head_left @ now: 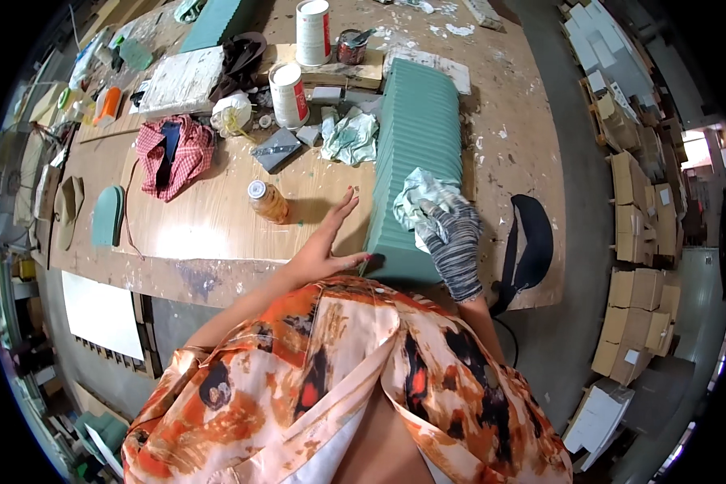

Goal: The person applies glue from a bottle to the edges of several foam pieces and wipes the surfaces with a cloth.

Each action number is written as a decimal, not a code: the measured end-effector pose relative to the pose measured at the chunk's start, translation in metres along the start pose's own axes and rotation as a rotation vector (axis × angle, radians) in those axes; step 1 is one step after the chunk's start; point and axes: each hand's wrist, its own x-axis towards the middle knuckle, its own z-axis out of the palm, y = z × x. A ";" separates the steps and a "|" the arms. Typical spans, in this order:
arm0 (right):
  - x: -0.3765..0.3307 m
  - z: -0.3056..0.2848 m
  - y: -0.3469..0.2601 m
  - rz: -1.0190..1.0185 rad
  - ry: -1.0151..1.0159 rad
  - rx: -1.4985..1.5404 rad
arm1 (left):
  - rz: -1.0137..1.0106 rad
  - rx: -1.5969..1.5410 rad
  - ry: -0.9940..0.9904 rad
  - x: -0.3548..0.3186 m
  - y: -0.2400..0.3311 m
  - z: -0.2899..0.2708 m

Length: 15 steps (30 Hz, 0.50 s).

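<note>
A long green ribbed panel [415, 121] with a rounded far end lies on the table in front of me. My right hand [452, 238], in a grey knitted glove, is closed on a crumpled pale rag [423, 196] and presses it against the ribs near the panel's close end. Bare and with fingers spread, my left hand [327, 246] is at the panel's left side, its thumb touching the near edge. Left of that hand stands a small jar of amber liquid [269, 202] with a white lid.
Behind the jar lie a grey sanding block [277, 151], another crumpled rag [350, 135] and a red checked cloth [174, 155]. Two white cans [289, 95] and a small dark tin [352, 47] stand farther back. A black strap-like object [532, 246] rests at right. Cardboard boxes [633, 298] line the floor.
</note>
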 end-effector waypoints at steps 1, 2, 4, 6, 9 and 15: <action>0.001 0.001 -0.001 -0.013 -0.012 0.008 | 0.009 -0.002 0.058 -0.006 0.006 -0.005; 0.002 0.000 -0.003 -0.009 0.110 -0.064 | 0.027 -0.008 0.107 -0.009 0.013 -0.010; 0.001 0.007 0.002 0.115 0.215 0.091 | 0.064 0.011 0.159 -0.019 0.020 -0.019; 0.003 0.022 0.009 0.098 0.175 0.018 | 0.174 0.073 0.287 -0.029 0.023 -0.025; 0.012 0.027 0.003 0.079 0.042 -0.067 | 0.285 0.138 0.653 -0.046 0.015 -0.025; 0.018 0.029 0.003 -0.102 0.058 0.150 | 0.163 0.288 0.965 -0.052 -0.009 -0.053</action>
